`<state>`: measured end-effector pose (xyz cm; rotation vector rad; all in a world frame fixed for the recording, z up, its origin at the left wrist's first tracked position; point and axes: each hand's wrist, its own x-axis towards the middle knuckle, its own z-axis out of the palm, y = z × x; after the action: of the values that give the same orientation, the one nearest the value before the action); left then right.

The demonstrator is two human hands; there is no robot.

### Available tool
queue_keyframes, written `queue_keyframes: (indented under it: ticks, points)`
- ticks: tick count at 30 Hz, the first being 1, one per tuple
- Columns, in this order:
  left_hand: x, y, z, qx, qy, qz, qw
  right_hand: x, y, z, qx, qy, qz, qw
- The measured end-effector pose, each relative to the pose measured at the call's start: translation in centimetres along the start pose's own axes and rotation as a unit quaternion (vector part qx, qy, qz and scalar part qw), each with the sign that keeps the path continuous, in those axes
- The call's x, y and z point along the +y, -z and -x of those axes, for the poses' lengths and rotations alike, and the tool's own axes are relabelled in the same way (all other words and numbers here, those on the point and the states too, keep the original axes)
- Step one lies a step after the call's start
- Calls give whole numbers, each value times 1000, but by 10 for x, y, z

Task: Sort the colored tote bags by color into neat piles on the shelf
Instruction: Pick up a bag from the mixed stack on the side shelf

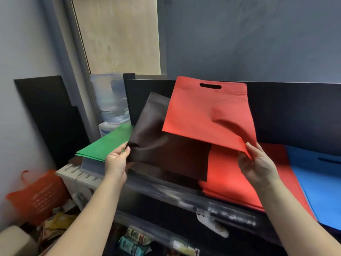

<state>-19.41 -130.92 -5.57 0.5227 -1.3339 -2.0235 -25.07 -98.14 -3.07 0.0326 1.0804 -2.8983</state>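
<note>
A person sorts tote bags at a black shelf (184, 189), both hands busy. The right hand (258, 163) has its grip closed on the lower right corner of a red tote bag (206, 115), pinching it between thumb and fingers and holding it raised, its cut-out handle uppermost, above the shelf's middle. The left hand (116, 161) has its grip closed on the left edge of a dark brown tote bag (166, 148), which hangs partly behind the raised red one and over the shelf's left part. Below the red bag, a red pile (232, 182) lies flat on the shelf, reaching its front edge; just beside it, toward the shelf's right end, lies a blue pile (321, 183). Green bags (107, 143) rest on a stack off the shelf's left end, near the left hand. Behind them stands a water dispenser bottle (110, 97). An orange basket (36, 196) sits low at the left, by the wall.
</note>
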Motion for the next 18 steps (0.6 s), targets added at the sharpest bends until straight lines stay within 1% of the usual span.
queue_keyframes:
  ticks: [3, 5, 7, 9, 13, 16, 17, 18]
  points:
    - [-6, 5, -27, -24, 35, -42, 998, 20, -15, -3, 19, 13, -12, 1000]
    - [-11, 12, -43, -26, 25, -134, 990, 33, -25, -3, 34, 23, -17, 999]
    - [-13, 19, -56, -43, -8, -255, 966, 44, -33, 0, 44, 34, -24, 998]
    - [-14, 24, -65, -79, -34, -327, 941, 52, -37, 4, 55, 45, -34, 997]
    - [-21, 23, -70, -137, -56, -377, 914, 61, -39, 14, 67, 63, -37, 995]
    - [-24, 19, -66, -164, -72, -429, 885, 63, -39, 20, 74, 67, -25, 995]
    - [-23, 18, -64, -165, -94, -460, 868, 62, -39, 21, 75, 69, -18, 995]
    - [-19, 16, -63, -159, -129, -498, 843, 61, -38, 22, 75, 71, -9, 995]
